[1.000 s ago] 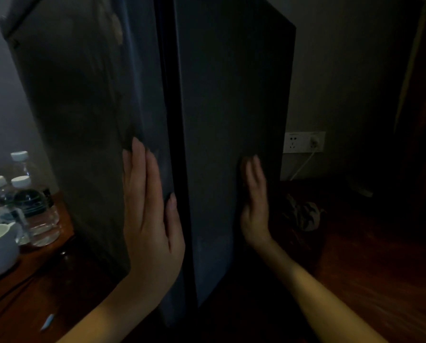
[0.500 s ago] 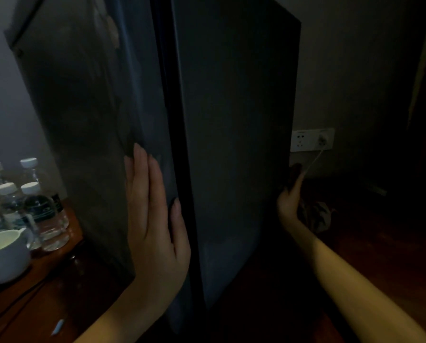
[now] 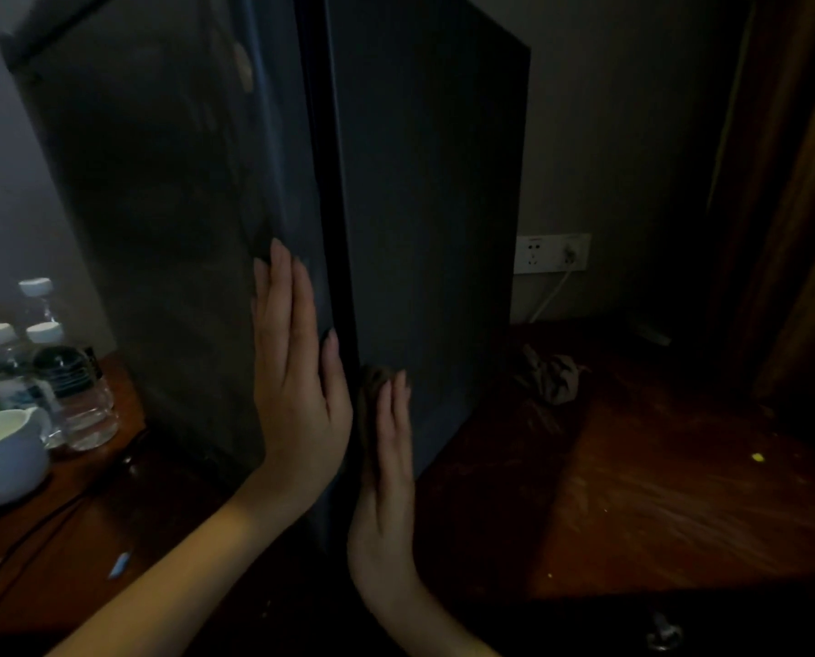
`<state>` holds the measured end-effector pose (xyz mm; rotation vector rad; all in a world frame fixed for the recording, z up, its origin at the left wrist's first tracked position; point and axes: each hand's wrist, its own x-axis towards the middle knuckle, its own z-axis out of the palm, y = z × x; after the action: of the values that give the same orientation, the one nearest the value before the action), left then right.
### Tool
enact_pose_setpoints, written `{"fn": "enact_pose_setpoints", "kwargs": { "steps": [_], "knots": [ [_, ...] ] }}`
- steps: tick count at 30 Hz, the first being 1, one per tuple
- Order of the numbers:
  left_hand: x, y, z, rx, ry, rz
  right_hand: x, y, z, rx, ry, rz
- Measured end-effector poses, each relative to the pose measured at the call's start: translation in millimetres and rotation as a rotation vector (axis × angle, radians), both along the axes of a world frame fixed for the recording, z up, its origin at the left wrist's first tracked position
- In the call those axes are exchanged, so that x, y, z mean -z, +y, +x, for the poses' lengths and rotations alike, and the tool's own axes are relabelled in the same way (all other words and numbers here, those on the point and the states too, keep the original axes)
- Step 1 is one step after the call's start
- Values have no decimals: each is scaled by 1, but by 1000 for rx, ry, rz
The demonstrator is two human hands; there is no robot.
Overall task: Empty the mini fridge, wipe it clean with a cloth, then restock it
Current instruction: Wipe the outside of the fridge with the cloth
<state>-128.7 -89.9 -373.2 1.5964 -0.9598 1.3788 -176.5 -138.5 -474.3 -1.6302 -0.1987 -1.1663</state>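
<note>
Left hand (image 3: 301, 386), right hand (image 3: 386, 471) flat, upright

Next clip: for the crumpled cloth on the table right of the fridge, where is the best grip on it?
Probably pinch the raised folds at the top of the crumpled cloth, coming from above and slightly from its right. It sits bunched in a heap, so folds stand up to take, and the fridge closes off its left.

Wooden table (image 3: 633, 490) is carrying the fridge (image 3: 419, 230), which both hands are touching. Bottles (image 3: 64, 372) and a white cup (image 3: 2, 452) are sitting well left of the left hand (image 3: 296, 372), a cable (image 3: 40, 523) trailing beside them. A crumpled cloth (image 3: 552, 377) is lying right of the right hand (image 3: 386, 476).
</note>
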Motion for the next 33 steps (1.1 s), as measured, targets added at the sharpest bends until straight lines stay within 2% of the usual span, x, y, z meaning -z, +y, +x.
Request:
{"fn": "enact_pose_setpoints", "kwargs": {
  "steps": [2,3,7,12,14,16,18,20,22,23,26,29,33],
  "knots": [
    [0,0,1,3,-1,-3,15,8,-2,1,18,-46],
    [0,0,1,5,-2,-5,25,13,-1,6,47,-4],
    [1,0,2,16,-10,2,55,24,4,-10,282,439],
    [0,1,1,11,-10,2,38,-3,22,151,344,625],
    [0,1,1,7,-11,0,11,-19,27,156,322,593],
    [0,1,0,16,-9,-6,-15,-13,17,147,215,403],
    [0,1,0,23,-13,-11,-12,14,1,112,120,261],
    [-1,1,0,26,-21,-11,17,38,-8,76,109,303],
    [1,1,1,29,-18,-7,42,38,-5,11,167,564],
    [1,1,1,26,-19,-8,46,28,3,22,210,661],
    [0,1,1,26,-20,-2,30,-24,43,123,379,749],
    [1,1,1,23,-14,-7,1,-51,56,194,392,725],
    [2,1,3,32,-20,-11,6,14,-4,72,237,491]
  ]
}}
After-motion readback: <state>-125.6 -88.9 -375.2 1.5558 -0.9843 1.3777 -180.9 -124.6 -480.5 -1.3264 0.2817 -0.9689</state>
